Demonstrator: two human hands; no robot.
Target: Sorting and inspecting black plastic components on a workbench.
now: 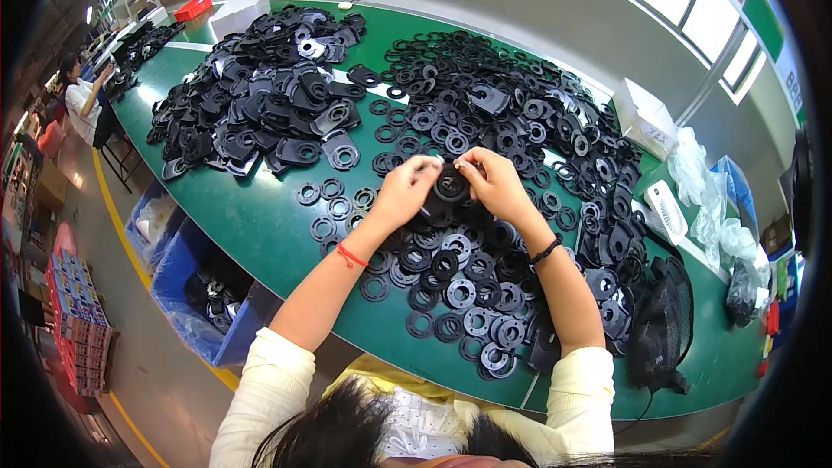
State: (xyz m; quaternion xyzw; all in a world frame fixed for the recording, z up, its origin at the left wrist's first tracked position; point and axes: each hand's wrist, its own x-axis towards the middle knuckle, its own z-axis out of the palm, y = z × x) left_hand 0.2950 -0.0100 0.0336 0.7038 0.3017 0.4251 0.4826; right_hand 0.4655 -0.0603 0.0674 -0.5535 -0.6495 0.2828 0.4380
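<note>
My left hand (404, 190) and my right hand (493, 182) meet above the green table (260, 225). Together they pinch a round black plastic part (451, 184) between their fingertips. A red string is tied round my left wrist and a dark band round my right wrist. Under and around both hands lie several black rings and discs (451, 282). A large heap of flat black plastic plates (260, 100) lies further back on the left. Another spread of black rings and plates (511, 104) covers the table behind my hands.
A blue bin (186, 290) lined with plastic holds black parts below the table's left edge. At the right stand a white box (646, 117), a small white fan (666, 211), crumpled plastic bags (715, 208) and a black mesh object (663, 325). Another person (82, 104) sits far left.
</note>
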